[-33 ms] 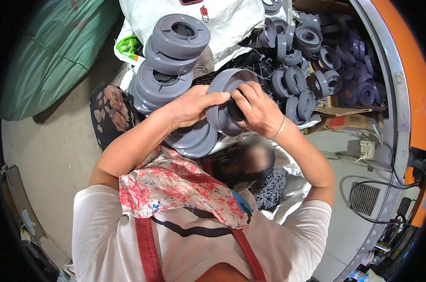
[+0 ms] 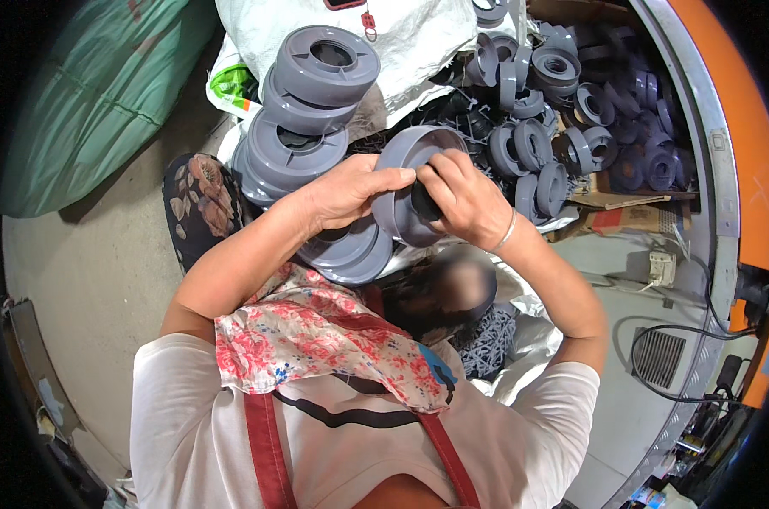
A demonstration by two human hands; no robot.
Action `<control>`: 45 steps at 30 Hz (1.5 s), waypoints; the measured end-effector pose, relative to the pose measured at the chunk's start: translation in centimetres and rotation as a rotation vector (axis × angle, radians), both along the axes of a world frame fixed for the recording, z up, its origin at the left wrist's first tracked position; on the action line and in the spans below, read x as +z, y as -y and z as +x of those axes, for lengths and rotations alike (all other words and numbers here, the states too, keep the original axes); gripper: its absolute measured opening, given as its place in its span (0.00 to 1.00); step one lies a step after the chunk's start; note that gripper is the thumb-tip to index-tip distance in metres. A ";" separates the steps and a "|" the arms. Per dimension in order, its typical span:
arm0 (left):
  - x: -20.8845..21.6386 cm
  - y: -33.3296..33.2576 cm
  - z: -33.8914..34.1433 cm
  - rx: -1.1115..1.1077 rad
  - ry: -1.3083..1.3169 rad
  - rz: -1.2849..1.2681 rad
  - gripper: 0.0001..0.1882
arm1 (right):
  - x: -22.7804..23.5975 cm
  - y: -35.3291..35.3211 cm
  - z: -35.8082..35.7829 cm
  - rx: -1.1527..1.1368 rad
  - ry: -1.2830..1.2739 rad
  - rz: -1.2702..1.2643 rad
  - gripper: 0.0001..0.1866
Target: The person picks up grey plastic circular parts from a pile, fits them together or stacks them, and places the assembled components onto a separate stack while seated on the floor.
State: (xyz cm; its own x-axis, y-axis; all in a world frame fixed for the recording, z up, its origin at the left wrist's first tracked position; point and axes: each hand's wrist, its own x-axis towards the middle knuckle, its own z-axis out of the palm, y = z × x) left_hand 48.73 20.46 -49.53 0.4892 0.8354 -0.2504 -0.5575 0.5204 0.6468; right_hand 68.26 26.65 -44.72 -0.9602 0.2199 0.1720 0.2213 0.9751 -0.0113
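My left hand grips the near-left rim of a grey round plastic fitting, its thumb stretched along the edge. The fitting is tilted, its hollow side toward my right hand. The curled fingers of that hand reach inside, at a black round insert in the middle; the fingertips are partly hidden. Left of the fitting lies a leaning pile of similar grey fittings, some with black centres. Part of the pile is hidden by my left hand and forearm.
Many loose grey fittings are heaped at the right on cardboard, inside an orange-edged frame. White sacking spreads at the top. A green sack stands at the left. Dark cables hang at the right.
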 end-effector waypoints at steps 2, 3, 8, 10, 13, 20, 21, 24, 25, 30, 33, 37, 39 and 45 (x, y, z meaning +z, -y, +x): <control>-0.4 0.0 -0.1 -0.054 -0.013 0.022 0.21 | -0.4 0.5 0.4 0.080 0.025 0.069 0.31; -0.8 0.0 0.1 -0.057 -0.026 0.020 0.19 | -0.1 0.9 0.3 0.062 0.031 0.030 0.25; -0.4 -0.9 0.6 0.081 -0.099 -0.234 0.18 | 0.0 1.1 0.0 0.135 0.072 0.138 0.19; -0.2 -0.7 0.2 0.000 -0.157 -0.202 0.19 | 0.7 1.7 -0.3 0.205 0.056 0.099 0.20; 0.6 -0.5 -0.4 -0.072 -0.119 -0.127 0.20 | 0.7 1.9 0.0 -0.001 0.052 -0.138 0.28; 1.4 0.5 1.1 0.176 0.065 0.018 0.18 | -1.2 1.3 -0.4 -0.400 -0.264 -0.468 0.35; 0.8 0.5 1.2 0.194 0.021 0.068 0.18 | -1.5 1.4 -0.6 -0.408 -0.301 -0.453 0.35; 1.0 0.7 1.6 0.252 -0.099 0.121 0.18 | -1.9 1.6 -0.7 -0.403 -0.350 -0.414 0.35; 1.3 0.7 1.4 0.233 -0.096 0.091 0.18 | -2.1 1.7 -0.7 -0.399 -0.352 -0.403 0.35; 0.4 -0.9 -0.3 0.136 -0.009 -0.147 0.18 | -0.6 0.7 -0.4 -0.063 -0.136 -0.144 0.34; 1.3 -1.0 -0.9 0.093 -0.018 -0.204 0.19 | -0.2 0.7 -0.5 -0.051 -0.122 -0.202 0.34; 1.4 -0.8 -1.1 0.030 0.067 -0.116 0.21 | -0.3 0.4 -0.3 -0.188 -0.146 -0.418 0.33; 1.6 -0.2 -0.3 0.108 0.104 -0.111 0.19 | -0.7 0.4 -0.4 -0.295 -0.196 -0.478 0.33; 1.0 0.6 1.1 0.306 -0.186 0.221 0.24 | -1.6 -0.1 -1.3 -0.831 -0.423 -1.581 0.27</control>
